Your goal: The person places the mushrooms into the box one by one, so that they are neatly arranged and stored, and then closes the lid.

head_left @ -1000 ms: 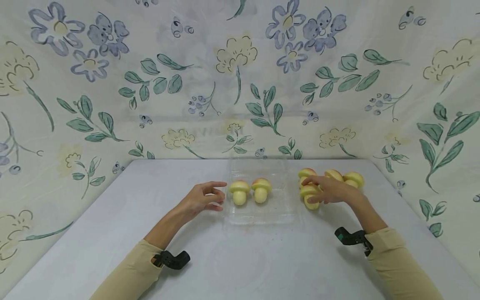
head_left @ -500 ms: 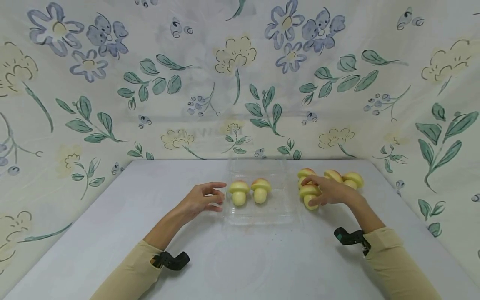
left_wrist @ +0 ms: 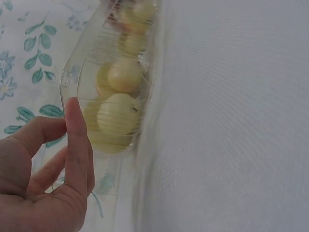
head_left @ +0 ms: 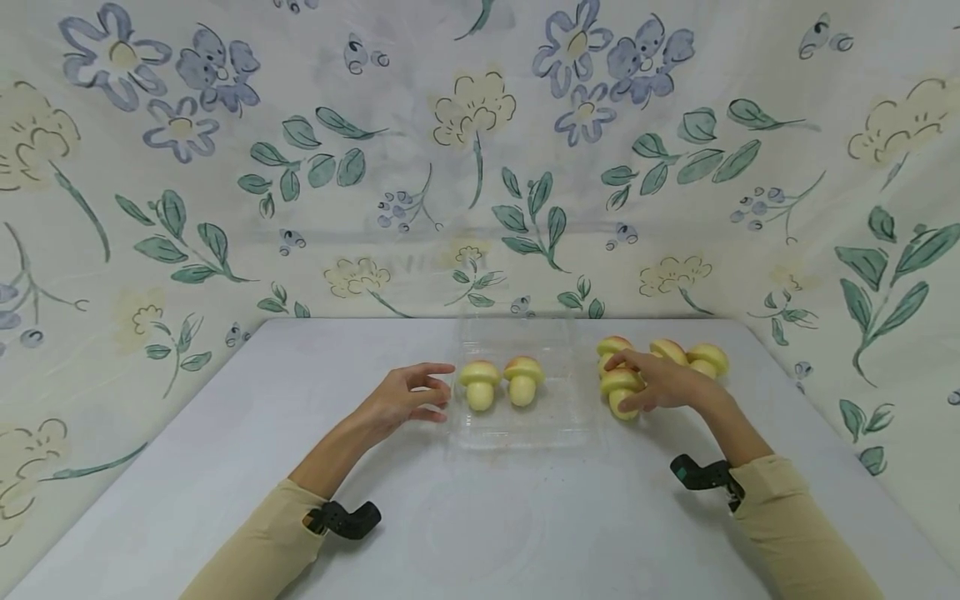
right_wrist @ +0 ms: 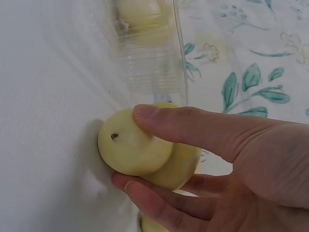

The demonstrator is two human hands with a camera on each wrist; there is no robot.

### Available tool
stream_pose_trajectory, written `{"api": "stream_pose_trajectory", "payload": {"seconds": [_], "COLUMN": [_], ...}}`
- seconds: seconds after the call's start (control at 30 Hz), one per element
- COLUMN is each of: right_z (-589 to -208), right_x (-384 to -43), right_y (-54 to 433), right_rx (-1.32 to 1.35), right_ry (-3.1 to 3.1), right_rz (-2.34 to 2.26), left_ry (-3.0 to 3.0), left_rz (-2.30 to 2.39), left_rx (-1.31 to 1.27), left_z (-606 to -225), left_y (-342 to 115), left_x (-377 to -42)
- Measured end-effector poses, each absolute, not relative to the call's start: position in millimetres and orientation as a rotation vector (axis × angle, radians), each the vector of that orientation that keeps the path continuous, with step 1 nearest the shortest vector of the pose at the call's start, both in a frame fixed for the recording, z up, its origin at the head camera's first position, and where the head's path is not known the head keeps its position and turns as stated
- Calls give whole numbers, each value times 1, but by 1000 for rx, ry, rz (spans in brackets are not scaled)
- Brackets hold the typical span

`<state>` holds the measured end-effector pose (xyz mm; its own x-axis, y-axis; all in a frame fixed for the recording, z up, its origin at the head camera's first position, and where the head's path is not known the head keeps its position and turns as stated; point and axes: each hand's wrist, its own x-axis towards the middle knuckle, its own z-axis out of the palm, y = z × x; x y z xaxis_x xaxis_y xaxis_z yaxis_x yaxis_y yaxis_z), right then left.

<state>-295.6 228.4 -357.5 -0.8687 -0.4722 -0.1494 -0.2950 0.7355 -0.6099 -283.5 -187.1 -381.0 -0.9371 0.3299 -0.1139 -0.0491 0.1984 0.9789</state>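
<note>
White table point(head_left: 480, 533), clear box point(head_left: 557, 417), two yellow mushroom shapes point(head_left: 522, 383) inside

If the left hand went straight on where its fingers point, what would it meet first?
The left hand would likely meet the side of the clear box first; it may be touching now, depth is unclear. A mushroom-shaped piece sits just beyond, inside.

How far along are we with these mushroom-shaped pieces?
Apparently done: two mushroom-shaped pieces are inside the clear container. In hand: the right hand grips one piece outside it. Seemingly left: at least three more pieces, partly hidden by that hand, right of the container.
</note>
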Motion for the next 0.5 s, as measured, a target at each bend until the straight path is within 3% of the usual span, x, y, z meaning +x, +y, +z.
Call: {"api": "stream_pose_trajectory", "payload": {"seconds": [0.5], "right_z": [-354], "right_x": [-292], "right_y": [226], "right_rx": [-574], "right_ry": [2631], "right_rz": [-865], "left_ry": [2204], "left_rz": [1782], "left_rx": [262], "left_z": [-382], "left_y": [-188], "left_x": [-284]}}
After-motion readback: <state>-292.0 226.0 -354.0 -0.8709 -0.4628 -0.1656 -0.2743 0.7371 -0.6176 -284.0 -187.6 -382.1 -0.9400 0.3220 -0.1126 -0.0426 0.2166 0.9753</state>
